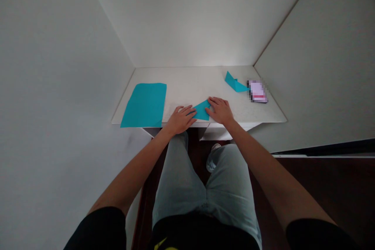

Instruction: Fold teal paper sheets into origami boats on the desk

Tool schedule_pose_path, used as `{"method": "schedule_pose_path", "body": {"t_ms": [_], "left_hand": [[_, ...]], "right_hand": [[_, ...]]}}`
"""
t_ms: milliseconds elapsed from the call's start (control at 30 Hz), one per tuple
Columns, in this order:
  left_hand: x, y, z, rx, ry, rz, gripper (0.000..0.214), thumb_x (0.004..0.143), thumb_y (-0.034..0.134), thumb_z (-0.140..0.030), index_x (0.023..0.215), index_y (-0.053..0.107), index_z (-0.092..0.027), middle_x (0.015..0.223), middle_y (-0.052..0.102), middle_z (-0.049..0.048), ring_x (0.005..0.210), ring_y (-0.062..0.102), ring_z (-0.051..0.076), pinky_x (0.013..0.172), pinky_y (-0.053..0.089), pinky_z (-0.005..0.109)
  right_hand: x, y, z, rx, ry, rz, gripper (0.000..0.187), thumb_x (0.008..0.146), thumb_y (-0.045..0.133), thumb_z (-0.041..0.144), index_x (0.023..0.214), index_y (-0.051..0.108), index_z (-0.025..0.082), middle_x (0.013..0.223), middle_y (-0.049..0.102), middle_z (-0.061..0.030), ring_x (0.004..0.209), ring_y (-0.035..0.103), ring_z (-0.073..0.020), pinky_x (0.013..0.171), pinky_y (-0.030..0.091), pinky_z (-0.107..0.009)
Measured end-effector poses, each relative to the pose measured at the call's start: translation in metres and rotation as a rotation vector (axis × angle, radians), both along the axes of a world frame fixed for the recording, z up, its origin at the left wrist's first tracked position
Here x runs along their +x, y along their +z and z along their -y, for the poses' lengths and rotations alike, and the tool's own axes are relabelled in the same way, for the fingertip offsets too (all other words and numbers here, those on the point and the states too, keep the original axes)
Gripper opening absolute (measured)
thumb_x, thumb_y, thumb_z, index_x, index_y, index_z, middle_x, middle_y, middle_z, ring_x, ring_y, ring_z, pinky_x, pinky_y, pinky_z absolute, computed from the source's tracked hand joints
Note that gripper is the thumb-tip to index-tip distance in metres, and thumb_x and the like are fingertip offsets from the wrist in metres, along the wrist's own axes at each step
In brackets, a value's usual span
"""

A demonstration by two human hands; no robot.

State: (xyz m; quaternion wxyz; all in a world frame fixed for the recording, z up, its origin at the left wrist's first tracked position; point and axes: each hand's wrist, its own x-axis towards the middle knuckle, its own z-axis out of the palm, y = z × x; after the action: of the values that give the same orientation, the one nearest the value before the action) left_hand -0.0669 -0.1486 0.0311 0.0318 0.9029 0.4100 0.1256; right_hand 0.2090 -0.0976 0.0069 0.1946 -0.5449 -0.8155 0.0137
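While the left hand (179, 120) rests on the left end of a folded turquoise paper (202, 111) near the white worktop's (190, 80) front edge, the right hand (222, 111) touches its right end; both hands' fingers are spread. A turquoise paper boat (235, 84) lies beyond, rightward.

Head-worn view; facing forward, steeply down

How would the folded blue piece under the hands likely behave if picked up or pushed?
The folded blue piece looks like paper, so probably light. Its compact folded shape suggests it may be stiffer than the large blue sheet. Pushed, it should probably slide, not roll: it looks flat on the white desk.
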Motion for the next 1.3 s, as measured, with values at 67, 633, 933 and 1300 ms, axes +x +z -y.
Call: {"method": "schedule_pose_path", "body": {"t_ms": [67, 633, 933, 1300], "left_hand": [[0.004, 0.001, 0.003, 0.003, 0.045, 0.016, 0.048, 0.112, 0.050, -0.049, 0.152, 0.065, -0.027, 0.163, 0.062, 0.0101, 0.160, 0.047, 0.030, 0.128, 0.033, 0.054], [0.052, -0.003, -0.014, -0.059, 0.257, 0.111, 0.031, 0.112, 0.049, -0.026, 0.130, 0.075, -0.028, 0.128, 0.074, 0.0090, 0.120, 0.064, 0.029, 0.100, 0.046, 0.045], [0.049, -0.009, -0.022, -0.007, 0.249, 0.128, 0.042, 0.107, 0.054, -0.021, 0.143, 0.073, -0.032, 0.146, 0.069, 0.0099, 0.137, 0.057, 0.030, 0.116, 0.041, 0.052], [0.044, -0.009, -0.033, -0.161, 0.145, 0.279, 0.033, 0.106, 0.061, -0.030, 0.133, 0.079, -0.034, 0.142, 0.077, 0.0016, 0.143, 0.063, 0.024, 0.124, 0.044, 0.046]], "right_hand": [[0.000, -0.001, -0.001, 0.012, -0.009, -0.018, 0.055, 0.106, 0.053, 0.049, 0.150, 0.068, 0.018, 0.157, 0.066, -0.0161, 0.143, 0.057, -0.0389, 0.116, 0.041, -0.058], [0.008, -0.004, -0.004, 0.068, 0.087, -0.219, 0.047, 0.096, 0.057, 0.029, 0.142, 0.058, 0.017, 0.135, 0.065, -0.0195, 0.119, 0.058, -0.0384, 0.108, 0.047, -0.056], [0.010, 0.001, 0.002, 0.119, 0.069, -0.212, 0.015, 0.092, 0.062, 0.029, 0.106, 0.061, 0.023, 0.110, 0.065, -0.0134, 0.107, 0.060, -0.0333, 0.096, 0.050, -0.048], [0.016, 0.019, 0.010, 0.002, 0.096, -0.160, 0.025, 0.101, 0.055, 0.032, 0.114, 0.074, 0.022, 0.111, 0.076, -0.0123, 0.103, 0.068, -0.0296, 0.096, 0.049, -0.044]]}}
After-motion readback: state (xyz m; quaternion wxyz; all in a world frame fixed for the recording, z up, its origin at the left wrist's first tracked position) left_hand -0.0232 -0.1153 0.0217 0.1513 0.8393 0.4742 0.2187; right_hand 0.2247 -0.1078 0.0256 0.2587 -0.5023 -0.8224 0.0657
